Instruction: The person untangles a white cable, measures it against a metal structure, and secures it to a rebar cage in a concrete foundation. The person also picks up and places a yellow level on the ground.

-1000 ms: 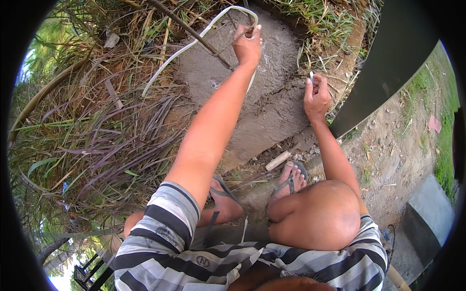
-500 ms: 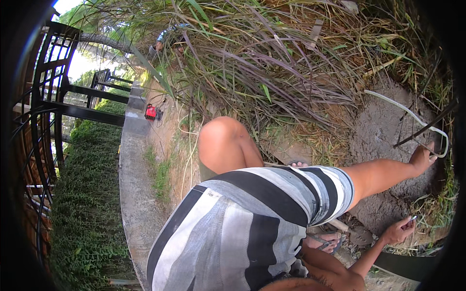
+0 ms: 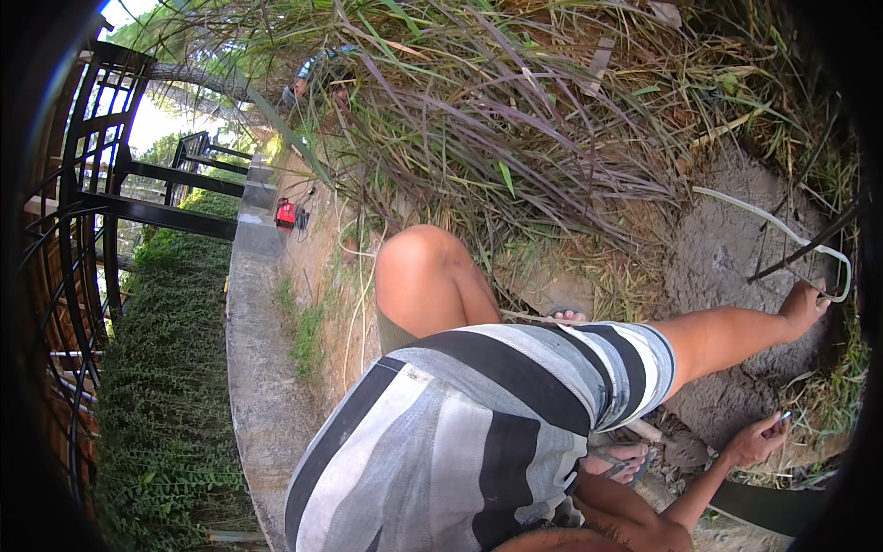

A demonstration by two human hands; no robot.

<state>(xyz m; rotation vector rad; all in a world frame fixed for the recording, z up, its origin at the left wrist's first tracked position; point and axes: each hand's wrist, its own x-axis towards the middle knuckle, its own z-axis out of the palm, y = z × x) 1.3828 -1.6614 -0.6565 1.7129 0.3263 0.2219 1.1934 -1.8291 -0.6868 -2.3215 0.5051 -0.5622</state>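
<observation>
A person in a striped shirt [image 3: 460, 428] is crouching by a patch of wet-looking grey ground [image 3: 717, 253], head now turning left of where it was a second ago, so the view is taking in a concrete walkway [image 3: 262, 386] and pushing both hands toward the right edge. The grip itself appears to be continuing unchanged: the left hand [image 3: 802, 306] is curling its fingers on a white cord [image 3: 763, 213] looping over the patch, while the right hand [image 3: 754, 442] is pinching a small white stick [image 3: 786, 417]. A dark rod [image 3: 782, 262] is crossing the cord, tall grass [image 3: 515, 101] is crowding the patch, and a dark panel [image 3: 754, 504] is flanking the right forearm. Farther off, a red machine [image 3: 286, 214] is sitting beside the walkway.
</observation>
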